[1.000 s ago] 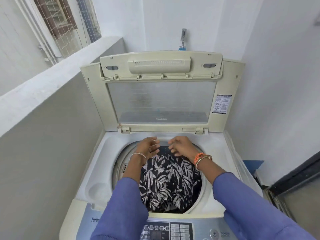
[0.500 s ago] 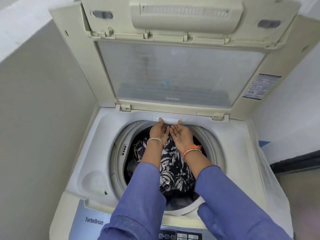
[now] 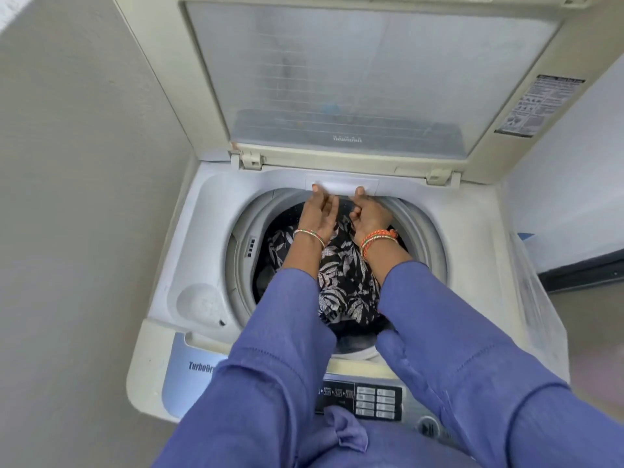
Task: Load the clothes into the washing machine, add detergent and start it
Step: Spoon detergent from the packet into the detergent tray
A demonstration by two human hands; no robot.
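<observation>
Grey wall [image 3: 84,197], dark door frame [image 3: 587,271]

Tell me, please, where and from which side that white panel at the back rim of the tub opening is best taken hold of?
Grip the white panel by its lower front lip, coming from inside the drum opening with fingers hooked upward. It sits flush in the rim under the lid hinge, so only that tub-side edge looks reachable; both hands already touch it.

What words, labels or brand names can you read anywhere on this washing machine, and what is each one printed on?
"TurboDr", the rest cut off by the left sleeve: on the blue front panel of the washing machine.
Small lettering low on the open lid's window: blurred, not readable.
Sticker on the lid's frame: too small to read.
Control panel button labels and icons: too small to read.
</observation>
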